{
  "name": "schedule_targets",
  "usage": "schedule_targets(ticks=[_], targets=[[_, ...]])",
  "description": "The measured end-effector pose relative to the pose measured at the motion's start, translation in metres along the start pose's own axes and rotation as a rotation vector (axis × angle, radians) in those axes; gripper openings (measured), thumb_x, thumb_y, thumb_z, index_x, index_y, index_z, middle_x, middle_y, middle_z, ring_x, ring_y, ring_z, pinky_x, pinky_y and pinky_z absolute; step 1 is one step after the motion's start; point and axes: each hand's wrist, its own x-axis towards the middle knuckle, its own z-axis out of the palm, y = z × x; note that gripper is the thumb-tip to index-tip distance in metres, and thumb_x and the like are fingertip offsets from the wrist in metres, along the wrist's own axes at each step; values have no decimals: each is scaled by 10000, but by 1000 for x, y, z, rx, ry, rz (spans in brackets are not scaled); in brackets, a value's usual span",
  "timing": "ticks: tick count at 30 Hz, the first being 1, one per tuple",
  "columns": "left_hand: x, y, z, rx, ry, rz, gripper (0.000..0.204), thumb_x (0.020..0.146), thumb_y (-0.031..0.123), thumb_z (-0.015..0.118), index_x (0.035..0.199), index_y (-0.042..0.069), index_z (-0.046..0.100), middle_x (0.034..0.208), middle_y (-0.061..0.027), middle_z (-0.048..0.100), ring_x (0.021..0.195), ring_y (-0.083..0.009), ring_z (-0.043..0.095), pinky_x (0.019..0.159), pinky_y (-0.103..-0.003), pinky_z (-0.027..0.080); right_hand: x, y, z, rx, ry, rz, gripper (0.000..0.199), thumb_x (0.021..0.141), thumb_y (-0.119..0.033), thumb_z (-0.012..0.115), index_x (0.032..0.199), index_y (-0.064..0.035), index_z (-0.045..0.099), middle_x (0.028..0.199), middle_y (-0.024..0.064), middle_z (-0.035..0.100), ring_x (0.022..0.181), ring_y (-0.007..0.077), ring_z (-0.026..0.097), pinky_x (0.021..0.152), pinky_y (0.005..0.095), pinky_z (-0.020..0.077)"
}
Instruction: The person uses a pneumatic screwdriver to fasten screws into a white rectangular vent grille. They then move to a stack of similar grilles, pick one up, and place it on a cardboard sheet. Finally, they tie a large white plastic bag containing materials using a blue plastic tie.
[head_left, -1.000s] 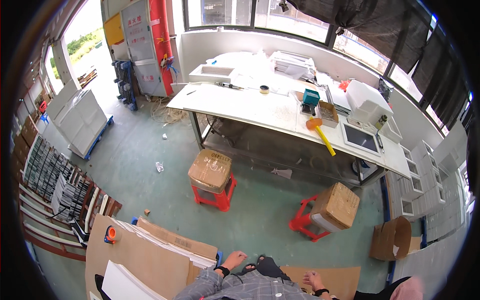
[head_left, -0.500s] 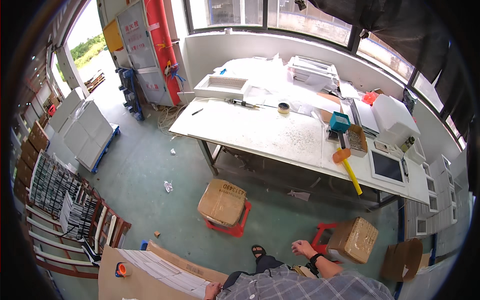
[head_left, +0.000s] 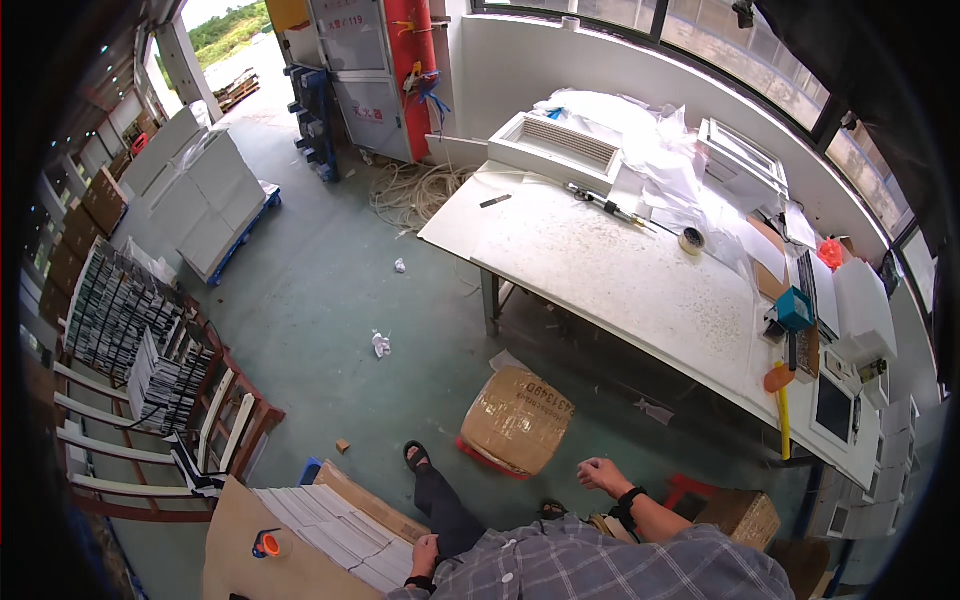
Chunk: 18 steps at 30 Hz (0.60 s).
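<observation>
My left hand (head_left: 425,553) hangs low beside my dark trouser leg, next to the right end of an open carton (head_left: 375,508). Its fingers point down, mostly hidden, and I cannot tell what they do. White flat pieces (head_left: 330,530) stand packed in a row in that carton. In front of my body my right hand (head_left: 602,477) is raised, fingers loosely curled in, with nothing visible in it. Ahead of it, apart from the hand, a taped cardboard box (head_left: 517,420) rests on a red stool (head_left: 478,459).
A white worktable (head_left: 610,275) with a louvred white frame (head_left: 555,148), a tape roll (head_left: 691,240) and a yellow-handled mallet (head_left: 781,410) stands ahead right. A slatted rack (head_left: 140,455) stands left. Orange tape (head_left: 271,545) lies on the carton flap. Crumpled paper (head_left: 381,344) litters the floor.
My view has swung left, so the table and the boxed stool sit further right. My legs have shifted, with one foot stepped out to the left. Both hands stay low near my body.
</observation>
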Motion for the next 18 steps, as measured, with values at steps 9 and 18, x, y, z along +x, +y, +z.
schedule_targets(ticks=[9, 18], targets=[[161, 42, -191, -286, -205, -184, 321, 972, 270, 614, 1043, -16, 738, 950, -95, 741, 860, -179, 688, 779, -290, 530, 81, -120, 165, -89, -50, 190, 390, 1029, -300, 578, 1195, 47, 638, 1077, 156, 723, 944, 239, 725, 832, 356, 605], [324, 61, -274, -446, -399, -401, 264, 984, 226, 643, 1094, -10, 684, 886, -46, 702, 728, -111, 636, 651, -259, 516, 165, -389, 278, -240, -154, -207, 396, 1057, -324, 557, 1164, 44, 654, 1027, 106, 728, 906, 173, 697, 840, 326, 565]])
